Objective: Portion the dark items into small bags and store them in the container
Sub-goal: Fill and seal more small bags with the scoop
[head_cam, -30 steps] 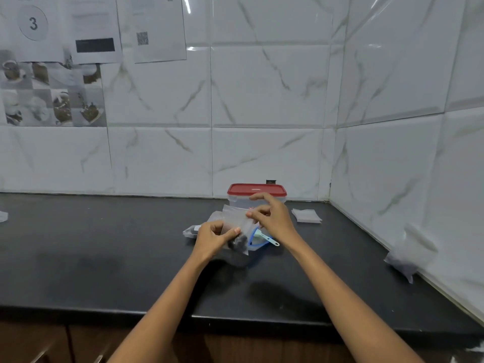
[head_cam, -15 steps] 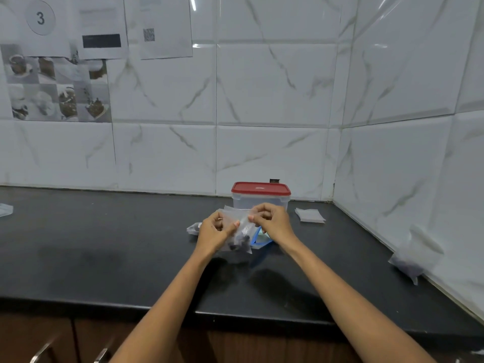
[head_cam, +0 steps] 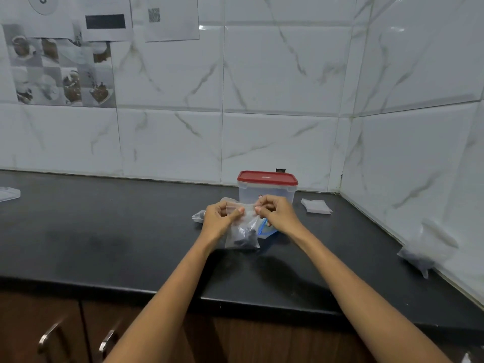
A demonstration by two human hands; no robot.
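Small bag [head_cam: 242, 233] of dark items [head_cam: 245, 238] is pinched at its top strip by left hand [head_cam: 218, 221] and right hand [head_cam: 277, 214] fingers, held just before the lidded container [head_cam: 267, 189] near the counter's [head_cam: 104, 231] back-right corner; sealing likely in hand, lid removal needed next.

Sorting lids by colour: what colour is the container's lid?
Red, on the clear plastic container; its red lid shows in the head view.

The small bag [head_cam: 242, 231] is thin, clear, crinkly plastic. The box [head_cam: 265, 193] is cloudy plastic with a smooth red lid. The worktop [head_cam: 117, 231] is dark and matt. The wall tiles [head_cam: 280, 69] are shiny.
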